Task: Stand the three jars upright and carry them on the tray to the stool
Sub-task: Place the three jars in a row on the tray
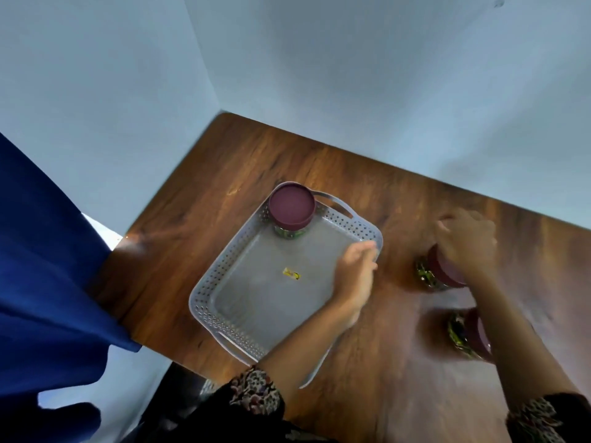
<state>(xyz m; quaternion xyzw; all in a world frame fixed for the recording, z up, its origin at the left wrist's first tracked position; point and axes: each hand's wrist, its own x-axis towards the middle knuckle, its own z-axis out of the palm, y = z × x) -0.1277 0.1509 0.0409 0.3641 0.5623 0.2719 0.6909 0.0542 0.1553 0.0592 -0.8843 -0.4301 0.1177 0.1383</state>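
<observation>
A grey perforated tray [208, 282] lies on the wooden table. One jar with a maroon lid [291, 207] stands upright in the tray's far corner. My left hand [353, 273] rests on the tray's right rim, fingers loosely curled, holding nothing that I can make out. To the right of the tray a second jar [430, 271] lies on its side on the table, and my right hand [465, 241] is closed over its maroon lid end. A third jar [463, 334] lies on its side nearer to me, partly hidden under my right forearm. The picture is blurred.
The wooden table [367, 362] fills a corner between two pale blue walls [351, 75]. A dark blue curtain [48, 282] hangs at the left, over the table's left edge. A yellow sticker [292, 274] marks the tray's floor. No stool is in view.
</observation>
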